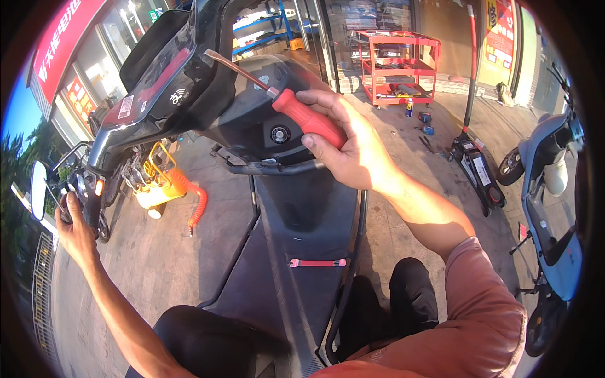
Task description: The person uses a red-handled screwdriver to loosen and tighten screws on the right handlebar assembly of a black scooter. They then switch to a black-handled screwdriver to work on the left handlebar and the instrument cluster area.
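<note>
My right hand is closed round the red handle of a flat-blade screwdriver. Its metal shaft points up and left, in front of the black scooter's front panel, just above the key lock. Far to the left, my left hand has its fingers bent together beside the round mirror and the scooter's left handlebar end. A dark thin part shows at its fingertips, too small to name. Below, on the footboard, lies a flat red strip with notched ends.
Left of the scooter stands a yellow air compressor with a coiled orange hose. A red tool cart, a power drill and a floor jack are at the right. Another blue scooter stands at the right rim.
</note>
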`<state>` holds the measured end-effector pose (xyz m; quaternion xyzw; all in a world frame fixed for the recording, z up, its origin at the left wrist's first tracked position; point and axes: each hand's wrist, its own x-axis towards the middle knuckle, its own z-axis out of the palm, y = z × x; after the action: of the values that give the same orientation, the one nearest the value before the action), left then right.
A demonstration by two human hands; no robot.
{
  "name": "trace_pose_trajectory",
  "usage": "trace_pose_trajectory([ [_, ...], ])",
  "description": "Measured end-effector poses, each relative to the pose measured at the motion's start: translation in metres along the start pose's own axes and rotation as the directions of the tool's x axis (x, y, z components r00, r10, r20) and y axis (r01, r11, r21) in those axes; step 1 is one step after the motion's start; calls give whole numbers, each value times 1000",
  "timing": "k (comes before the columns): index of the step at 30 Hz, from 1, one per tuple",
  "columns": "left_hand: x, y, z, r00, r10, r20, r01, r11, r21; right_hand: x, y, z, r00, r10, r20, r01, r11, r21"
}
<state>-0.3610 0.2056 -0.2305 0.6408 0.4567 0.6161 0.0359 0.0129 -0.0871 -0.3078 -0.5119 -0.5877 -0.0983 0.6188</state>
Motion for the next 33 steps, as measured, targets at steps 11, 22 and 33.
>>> trace_pose_trajectory([
  [11,-81,151,58,729,670,140,-655,742,-139,22,12,-48,993,-94,70,114,905,-411],
  [22,-77,172,142,774,626,100,-634,765,113,33,30,-55,974,-193,122,227,873,-431],
  [33,-85,159,154,752,658,-42,-657,753,39,28,47,-41,986,-144,78,164,909,-384],
])
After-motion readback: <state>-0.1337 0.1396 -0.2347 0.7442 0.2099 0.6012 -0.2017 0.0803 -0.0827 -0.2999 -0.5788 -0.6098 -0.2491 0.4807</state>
